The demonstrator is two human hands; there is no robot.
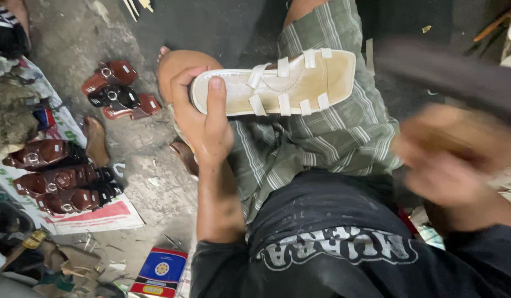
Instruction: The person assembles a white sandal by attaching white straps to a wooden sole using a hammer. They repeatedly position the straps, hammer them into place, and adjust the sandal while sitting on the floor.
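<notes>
My left hand (203, 118) grips the heel end of a white strappy sandal (277, 83) with a tan insole, holding it flat over my lap in green plaid shorts (305, 143). My thumb lies on the insole. My right hand (448, 160) is at the right, blurred by motion, closed around a dark long object (448, 72) that stretches up and left; what it is cannot be made out.
Brown and black sandal uppers (115, 88) lie on the concrete floor at upper left. More brown uppers (57, 182) rest on a printed sheet at the left. A red and blue box (159, 273) sits near the bottom edge amid scraps.
</notes>
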